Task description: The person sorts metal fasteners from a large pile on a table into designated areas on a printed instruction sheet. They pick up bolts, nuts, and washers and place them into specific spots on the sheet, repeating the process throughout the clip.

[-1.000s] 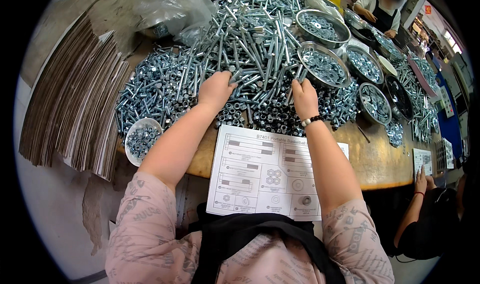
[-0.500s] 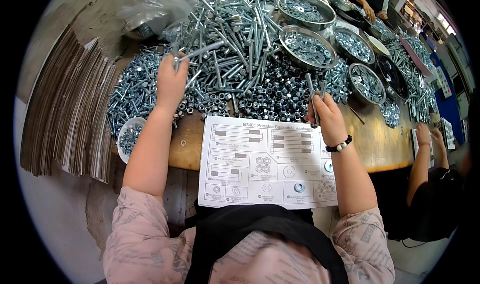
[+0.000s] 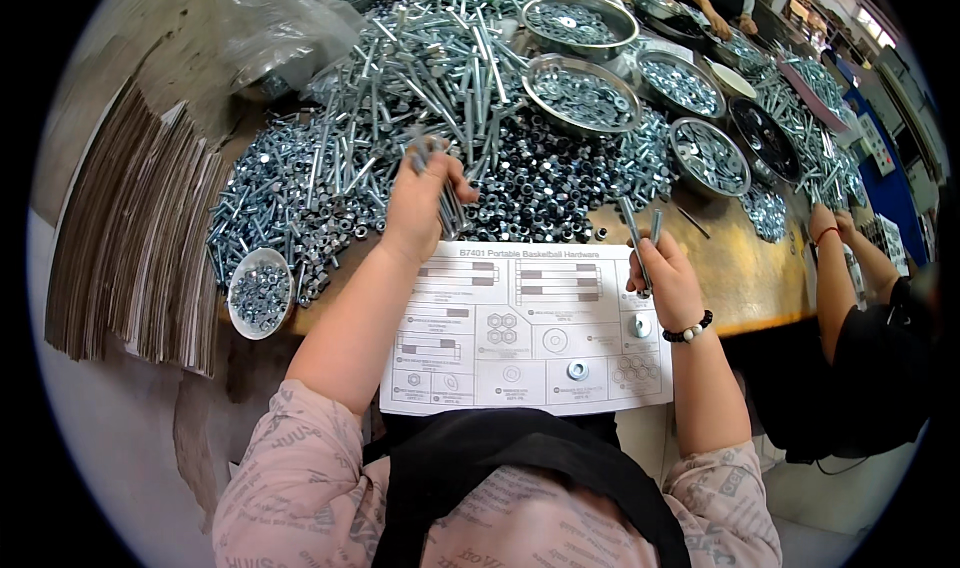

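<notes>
My left hand is closed round several long bolts, partly blurred, near the upper left edge of the printed sheet. Long hex bolts stick up from my right hand, which grips them at the sheet's upper right corner. On the sheet, drawings of bolts, nuts and washers fill ruled boxes; a metal washer lies in a lower box and another small metal part lies at the right. Beyond my hands spreads a heap of long bolts, with dark-topped nuts in front of it.
Steel bowls of washers stand at the back right, beside a black bowl. A white bowl of small nuts sits at the table's left edge. Stacked cardboard stands farther left. Another person's hands work at the right.
My left hand has moved right and nearer from the bolt heap toward the sheet, carrying bolts. My right hand still holds its bolts, a little lower in view. The view has shifted slightly.
</notes>
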A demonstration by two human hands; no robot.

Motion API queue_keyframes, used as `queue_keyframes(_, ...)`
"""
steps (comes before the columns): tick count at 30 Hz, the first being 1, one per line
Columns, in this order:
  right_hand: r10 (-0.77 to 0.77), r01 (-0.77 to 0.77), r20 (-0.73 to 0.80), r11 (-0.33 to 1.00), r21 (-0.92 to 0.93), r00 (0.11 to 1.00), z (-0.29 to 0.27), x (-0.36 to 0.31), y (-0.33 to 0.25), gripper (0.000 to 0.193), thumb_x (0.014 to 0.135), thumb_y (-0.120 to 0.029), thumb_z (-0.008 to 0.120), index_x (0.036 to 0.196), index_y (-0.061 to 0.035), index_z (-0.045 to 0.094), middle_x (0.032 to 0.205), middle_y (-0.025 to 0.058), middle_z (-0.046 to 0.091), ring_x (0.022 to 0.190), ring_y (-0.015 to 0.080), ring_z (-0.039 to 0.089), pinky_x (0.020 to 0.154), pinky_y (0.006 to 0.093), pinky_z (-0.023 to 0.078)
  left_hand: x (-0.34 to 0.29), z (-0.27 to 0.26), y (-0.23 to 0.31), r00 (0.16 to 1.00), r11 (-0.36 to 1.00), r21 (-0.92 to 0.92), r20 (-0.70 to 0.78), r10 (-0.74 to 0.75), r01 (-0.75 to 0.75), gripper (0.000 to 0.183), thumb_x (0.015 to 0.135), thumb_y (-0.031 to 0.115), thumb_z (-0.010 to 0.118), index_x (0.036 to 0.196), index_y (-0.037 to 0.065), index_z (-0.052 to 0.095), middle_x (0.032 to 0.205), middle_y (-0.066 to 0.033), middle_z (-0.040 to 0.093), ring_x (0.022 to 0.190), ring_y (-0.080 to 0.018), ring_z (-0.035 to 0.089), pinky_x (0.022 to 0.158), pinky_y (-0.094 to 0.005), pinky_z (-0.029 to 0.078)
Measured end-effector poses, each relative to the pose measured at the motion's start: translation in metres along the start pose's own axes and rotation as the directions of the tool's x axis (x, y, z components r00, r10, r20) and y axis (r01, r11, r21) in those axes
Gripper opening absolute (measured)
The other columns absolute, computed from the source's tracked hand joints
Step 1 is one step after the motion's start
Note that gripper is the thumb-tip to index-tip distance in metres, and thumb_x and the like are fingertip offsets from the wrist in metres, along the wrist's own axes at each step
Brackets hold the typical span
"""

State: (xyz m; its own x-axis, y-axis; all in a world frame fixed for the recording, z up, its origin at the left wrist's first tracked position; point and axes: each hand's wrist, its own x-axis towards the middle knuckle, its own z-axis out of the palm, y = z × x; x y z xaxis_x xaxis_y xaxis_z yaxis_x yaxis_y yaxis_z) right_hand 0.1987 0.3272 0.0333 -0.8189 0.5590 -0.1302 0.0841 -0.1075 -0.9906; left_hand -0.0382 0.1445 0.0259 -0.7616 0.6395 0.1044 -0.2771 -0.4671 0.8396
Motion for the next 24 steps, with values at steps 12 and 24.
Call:
queue_keyframes(12,-0.125,0.083,-0.085,0.919,-0.384,0.989,-0.025,-0.007,0.018,0.018,0.081,-0.016,0.059,0.092,-0.0018,0.059,0.071,0.0013,0.053,0.064,0.0105,0.050,0.056,0.0247,0.041,-0.052,0.075,-0.098,0.796,-0.120,0.807,0.526,-0.300,-0.578,0.035,0.072,0.027,0.066,0.099,0.008,0.053,0.086,-0.0091,0.054,0.082,-0.0275,0.056,0.069,-0.0373,0.046)
queue_keyframes(24,-0.332,0.564,0.497,0.146,-0.813,0.802,0.026,-0.007,0.043,0.013,0.066,-0.017,0.066,0.076,-0.0115,0.060,0.072,0.0055,0.052,0.071,0.0243,0.055,0.060,0.0352,0.046,-0.044,0.019,-0.046,0.805,-0.048,0.830,0.523,-0.278,-0.556,0.045,0.066,0.027,0.071,0.106,0.012,0.060,0.099,-0.0052,0.057,0.097,-0.0263,0.050,0.083,-0.0377,0.037)
